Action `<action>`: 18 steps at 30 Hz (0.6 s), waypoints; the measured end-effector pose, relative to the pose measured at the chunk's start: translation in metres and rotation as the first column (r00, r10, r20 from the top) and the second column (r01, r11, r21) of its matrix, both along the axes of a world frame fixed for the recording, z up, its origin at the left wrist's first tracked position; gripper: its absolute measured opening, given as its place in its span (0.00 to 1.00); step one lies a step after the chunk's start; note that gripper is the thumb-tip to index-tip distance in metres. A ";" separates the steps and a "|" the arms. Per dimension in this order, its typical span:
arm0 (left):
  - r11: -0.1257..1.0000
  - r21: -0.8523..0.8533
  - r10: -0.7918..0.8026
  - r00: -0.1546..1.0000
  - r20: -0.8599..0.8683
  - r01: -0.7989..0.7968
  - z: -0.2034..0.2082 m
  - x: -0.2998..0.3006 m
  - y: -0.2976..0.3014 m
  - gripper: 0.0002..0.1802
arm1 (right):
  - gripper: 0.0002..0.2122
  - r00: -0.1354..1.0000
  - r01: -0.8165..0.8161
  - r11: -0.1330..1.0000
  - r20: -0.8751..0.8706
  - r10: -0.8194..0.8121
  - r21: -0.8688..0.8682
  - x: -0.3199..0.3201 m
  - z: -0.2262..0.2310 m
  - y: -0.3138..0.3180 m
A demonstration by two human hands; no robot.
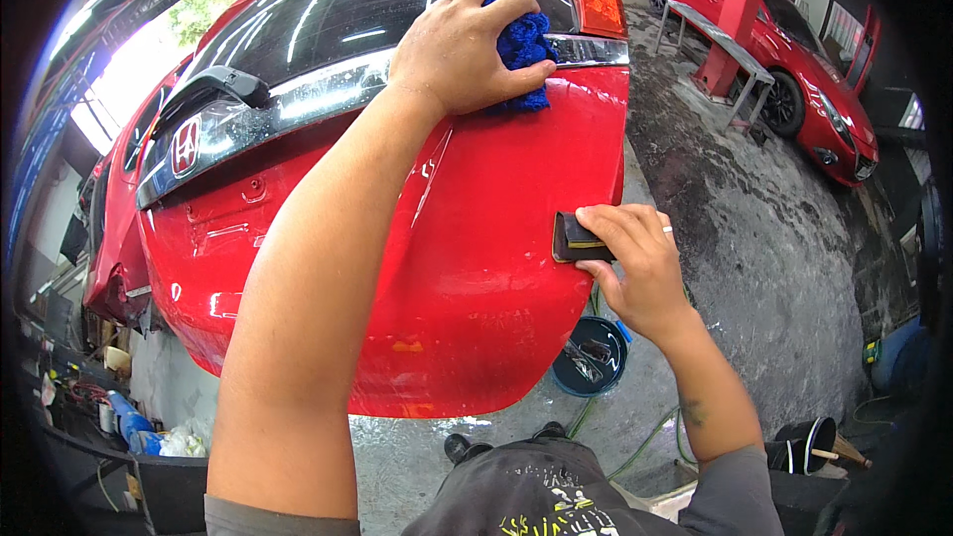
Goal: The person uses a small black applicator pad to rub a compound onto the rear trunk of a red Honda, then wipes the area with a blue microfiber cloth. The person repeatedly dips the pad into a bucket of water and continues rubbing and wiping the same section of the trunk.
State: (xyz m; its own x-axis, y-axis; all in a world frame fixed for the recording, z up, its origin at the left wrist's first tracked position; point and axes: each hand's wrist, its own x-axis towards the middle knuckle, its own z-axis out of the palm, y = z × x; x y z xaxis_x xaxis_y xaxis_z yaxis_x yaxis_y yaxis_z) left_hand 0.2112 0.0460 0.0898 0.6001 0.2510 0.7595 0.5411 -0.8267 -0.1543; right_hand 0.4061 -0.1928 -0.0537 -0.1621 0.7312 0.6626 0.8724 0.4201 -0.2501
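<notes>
A red car tailgate (486, 199) fills the middle of the view, with wet-looking streaks on its paint. My left hand (452, 52) reaches up across it and is closed around a bunched blue cloth (526, 38), at the chrome strip (586, 51) under the rear window. Near the panel's right edge, my right hand (635, 256) grips a black sanding block (570, 235) that appears wrapped in dark sandpaper and lies against the paint. The palm side of each hand is hidden.
A dark bucket of water (593, 362) stands on the floor below the tailgate's right corner, beside a green hose (645, 442). Another red car (809, 60), a red post (737, 10) and a metal bench (717, 38) are at the far right. A rear wiper (223, 86) juts out at left.
</notes>
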 end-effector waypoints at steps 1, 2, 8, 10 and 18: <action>1.000 -0.006 -0.009 1.000 0.001 0.009 0.000 0.000 0.001 0.37 | 0.31 1.000 -0.018 0.998 0.003 0.018 -0.056 0.004 0.002 -0.004; 1.000 -0.011 -0.019 1.000 0.003 0.019 0.001 0.001 0.001 0.38 | 0.33 1.000 -0.014 0.999 -0.003 0.014 -0.036 0.005 0.004 -0.004; 1.000 0.001 -0.006 1.000 -0.001 0.006 0.002 -0.001 -0.002 0.38 | 0.40 0.927 0.049 0.999 -0.373 -0.042 0.011 0.006 0.014 -0.016; 1.000 0.008 0.009 1.000 -0.010 -0.009 0.002 -0.002 -0.002 0.39 | 0.42 0.845 0.080 0.996 -0.528 -0.089 -0.039 0.004 0.016 -0.032; 0.999 -0.012 0.036 0.999 -0.012 -0.036 0.001 0.001 -0.003 0.40 | 0.34 0.802 0.166 0.979 -0.562 -0.203 -0.117 -0.003 -0.004 -0.075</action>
